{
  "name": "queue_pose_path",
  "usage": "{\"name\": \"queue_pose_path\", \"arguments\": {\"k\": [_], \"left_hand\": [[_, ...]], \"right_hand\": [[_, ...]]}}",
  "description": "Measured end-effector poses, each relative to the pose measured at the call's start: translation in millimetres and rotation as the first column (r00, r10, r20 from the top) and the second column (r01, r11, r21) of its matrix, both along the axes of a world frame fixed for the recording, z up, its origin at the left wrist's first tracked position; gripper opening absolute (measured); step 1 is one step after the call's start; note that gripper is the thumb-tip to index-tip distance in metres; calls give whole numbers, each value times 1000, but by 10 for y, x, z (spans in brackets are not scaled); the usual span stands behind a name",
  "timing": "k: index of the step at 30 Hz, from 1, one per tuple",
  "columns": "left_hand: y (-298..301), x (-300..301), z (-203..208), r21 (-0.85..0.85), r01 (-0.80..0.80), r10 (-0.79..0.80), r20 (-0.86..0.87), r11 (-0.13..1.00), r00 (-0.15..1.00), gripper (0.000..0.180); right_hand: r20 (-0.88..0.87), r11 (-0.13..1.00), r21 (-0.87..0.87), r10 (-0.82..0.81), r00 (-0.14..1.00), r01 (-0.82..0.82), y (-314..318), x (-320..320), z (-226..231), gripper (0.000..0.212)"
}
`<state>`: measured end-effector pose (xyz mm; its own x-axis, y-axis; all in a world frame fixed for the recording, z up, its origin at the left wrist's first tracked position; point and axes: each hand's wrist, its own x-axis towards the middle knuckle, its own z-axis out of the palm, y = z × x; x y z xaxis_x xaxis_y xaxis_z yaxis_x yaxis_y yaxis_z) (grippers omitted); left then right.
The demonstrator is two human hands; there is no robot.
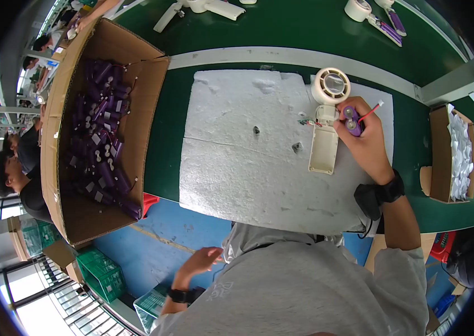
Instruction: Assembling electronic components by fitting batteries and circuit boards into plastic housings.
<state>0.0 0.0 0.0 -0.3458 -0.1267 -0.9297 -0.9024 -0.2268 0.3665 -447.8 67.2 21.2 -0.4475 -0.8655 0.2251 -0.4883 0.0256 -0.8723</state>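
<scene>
My right hand [372,147] is closed around a purple two-cell battery pack [352,120], its round cell ends facing up and a red-and-white wire with a small white connector sticking out. Just left of those fingers lies a cream handheld fan [323,150], with a round head and an opened, hollow handle. Thin wires and a small green part [306,122] show at the handle's left side. The fan rests on a white foam sheet [220,173]. Away from the table, my left hand [202,260] hangs low beside my body, fingers loosely apart and holding nothing.
A tall cardboard box [155,84] full of purple battery packs stands on the left. At right is a smaller box [442,157] of white packets. More fan parts [209,7] lie beyond a pale rail [281,55]. Several people work at far left.
</scene>
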Motion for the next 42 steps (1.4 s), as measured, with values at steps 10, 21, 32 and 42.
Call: {"name": "queue_pose_path", "arguments": {"k": [10, 21, 32, 42], "left_hand": [[-947, -2241, 1054, -704, -64, -603, -649, 708, 463, 30], [-1182, -3057, 344, -491, 123, -495, -767, 863, 409, 28], [-1202, -2959, 244, -551, -10, -533, -811, 834, 243, 25], [-1159, -2957, 253, -405, -46, -390, -901, 913, 188, 20]], "right_hand": [[60, 996, -69, -53, 997, 57, -77, 96, -76, 20], [-345, 985, -136, 52, 937, -105, -94, 247, 19, 21], [-405, 991, 1, 123, 906, -134, -127, 282, 80, 26], [207, 996, -51, -59, 977, 71, -7, 307, 187, 16]]}}
